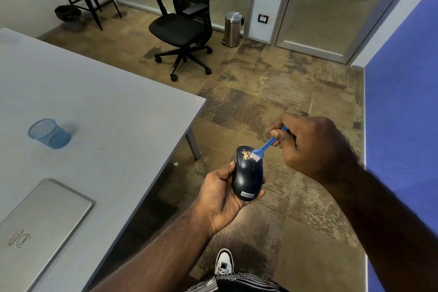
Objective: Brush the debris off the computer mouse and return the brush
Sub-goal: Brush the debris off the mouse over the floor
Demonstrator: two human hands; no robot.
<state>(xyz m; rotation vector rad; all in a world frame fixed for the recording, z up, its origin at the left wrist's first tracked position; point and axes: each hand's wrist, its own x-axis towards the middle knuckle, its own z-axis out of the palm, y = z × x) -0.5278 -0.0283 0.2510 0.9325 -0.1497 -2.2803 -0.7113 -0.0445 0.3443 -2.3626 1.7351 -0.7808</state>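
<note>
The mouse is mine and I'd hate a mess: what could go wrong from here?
1. The debris sits near the front of the Lenovo mouse, held out over the carpet rather than the table, so brushed crumbs would likely land on the floor.
2. The left hand cradles the mouse in mid-air; a firm stroke might knock it loose.
3. The blue brush, held by the right hand, touches beside the pile and could push grit into the button seams.

One head-worn wide-angle view looks forward and down, close over both hands, beside the desk (99, 92) corner.
</note>
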